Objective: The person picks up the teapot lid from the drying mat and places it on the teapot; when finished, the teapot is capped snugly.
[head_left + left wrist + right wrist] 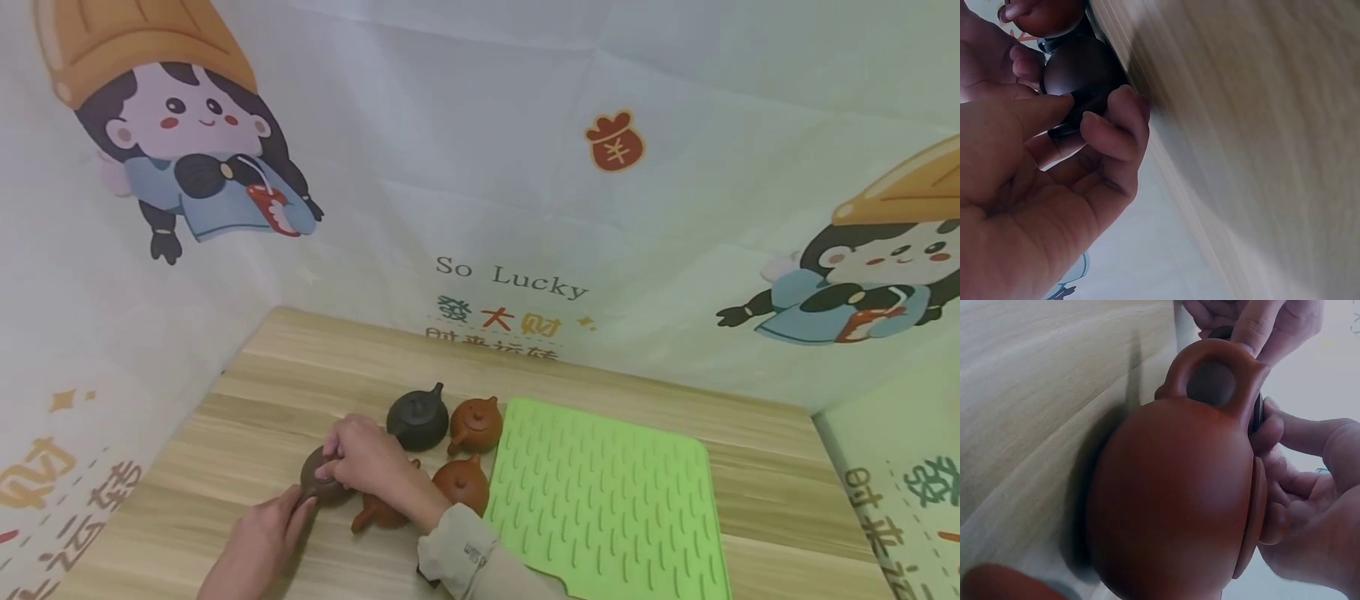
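Observation:
A dark brown teapot stands at the left of a group of small teapots in the head view. Its handle is pinched between the thumb and fingers of my left hand. My right hand reaches across from the right, its curled fingers on the lid at the pot's top; its fingers cover most of the lid. A dark rim shows beside that hand's thumb in the right wrist view. Under my right forearm sits a reddish-brown teapot, partly hidden; a reddish-brown teapot fills the middle of the right wrist view.
Behind my right hand stands a black teapot, with a reddish-brown teapot beside it. Another reddish-brown teapot is nearer, partly behind the forearm. To their right lies a ridged green mat on the wooden table. Printed cloth surrounds the table.

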A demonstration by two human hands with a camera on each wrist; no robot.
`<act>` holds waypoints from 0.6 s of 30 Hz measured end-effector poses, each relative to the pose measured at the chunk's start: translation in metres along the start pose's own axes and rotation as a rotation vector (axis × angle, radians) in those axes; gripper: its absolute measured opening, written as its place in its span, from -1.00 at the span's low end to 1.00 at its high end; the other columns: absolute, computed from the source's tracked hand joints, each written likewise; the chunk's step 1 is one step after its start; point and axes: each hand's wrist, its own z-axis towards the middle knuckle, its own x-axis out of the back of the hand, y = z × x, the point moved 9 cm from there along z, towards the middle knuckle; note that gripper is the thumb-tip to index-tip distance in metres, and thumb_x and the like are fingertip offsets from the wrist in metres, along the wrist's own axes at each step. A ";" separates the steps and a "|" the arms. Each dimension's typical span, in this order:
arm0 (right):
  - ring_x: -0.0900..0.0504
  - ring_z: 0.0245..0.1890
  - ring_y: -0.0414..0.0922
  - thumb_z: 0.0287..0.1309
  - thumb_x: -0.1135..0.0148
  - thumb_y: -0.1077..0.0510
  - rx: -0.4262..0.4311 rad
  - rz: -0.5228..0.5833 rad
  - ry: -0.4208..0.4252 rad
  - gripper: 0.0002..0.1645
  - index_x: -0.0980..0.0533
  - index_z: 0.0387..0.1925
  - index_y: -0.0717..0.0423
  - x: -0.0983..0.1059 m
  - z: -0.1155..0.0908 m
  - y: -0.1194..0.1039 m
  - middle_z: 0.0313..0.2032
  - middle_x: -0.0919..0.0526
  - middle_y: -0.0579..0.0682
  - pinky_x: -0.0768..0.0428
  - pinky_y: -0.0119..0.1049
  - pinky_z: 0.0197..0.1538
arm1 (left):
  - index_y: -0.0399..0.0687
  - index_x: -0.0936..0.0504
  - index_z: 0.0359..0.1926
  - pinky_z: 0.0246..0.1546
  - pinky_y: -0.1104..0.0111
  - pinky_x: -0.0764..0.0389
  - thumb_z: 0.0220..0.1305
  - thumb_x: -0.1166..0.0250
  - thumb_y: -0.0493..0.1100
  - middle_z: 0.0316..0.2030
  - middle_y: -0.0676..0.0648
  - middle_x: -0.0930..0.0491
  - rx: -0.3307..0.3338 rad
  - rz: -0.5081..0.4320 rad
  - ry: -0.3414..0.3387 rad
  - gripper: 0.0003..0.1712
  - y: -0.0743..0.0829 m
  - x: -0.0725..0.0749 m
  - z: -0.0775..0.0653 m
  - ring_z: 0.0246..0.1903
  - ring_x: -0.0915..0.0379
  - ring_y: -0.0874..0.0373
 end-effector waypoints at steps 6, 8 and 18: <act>-0.65 -0.24 -0.32 0.24 -0.62 -0.25 -0.084 -0.106 0.073 -0.71 -0.71 -0.25 -0.23 -0.001 -0.005 0.002 -0.26 -0.65 -0.37 -0.56 -0.27 -0.12 | 0.07 -0.50 -0.31 -0.65 0.47 -0.36 0.63 -0.32 -0.15 -0.64 0.25 -0.28 0.040 0.005 -0.032 -0.73 -0.003 -0.003 -0.003 -0.68 -0.16 0.43; -0.68 -0.23 -0.28 0.26 -0.58 -0.27 -0.101 -0.133 0.105 -0.69 -0.71 -0.24 -0.22 -0.001 -0.006 0.000 -0.26 -0.66 -0.35 -0.59 -0.25 -0.11 | 0.08 -0.49 -0.31 -0.65 0.46 -0.36 0.66 -0.29 -0.12 -0.64 0.24 -0.28 0.048 0.000 -0.041 -0.73 -0.006 -0.005 -0.003 -0.69 -0.17 0.42; -0.70 -0.17 -0.28 0.37 -0.45 -0.38 0.005 -0.117 0.132 -0.48 -0.65 0.10 -0.16 0.011 -0.035 0.003 -0.07 -0.68 -0.25 -0.63 -0.35 -0.12 | -0.18 -0.59 -0.22 -0.53 0.39 -0.57 0.66 -0.29 -0.13 -0.57 0.16 -0.46 0.102 -0.090 -0.130 -0.76 0.033 0.031 -0.003 -0.59 -0.37 0.34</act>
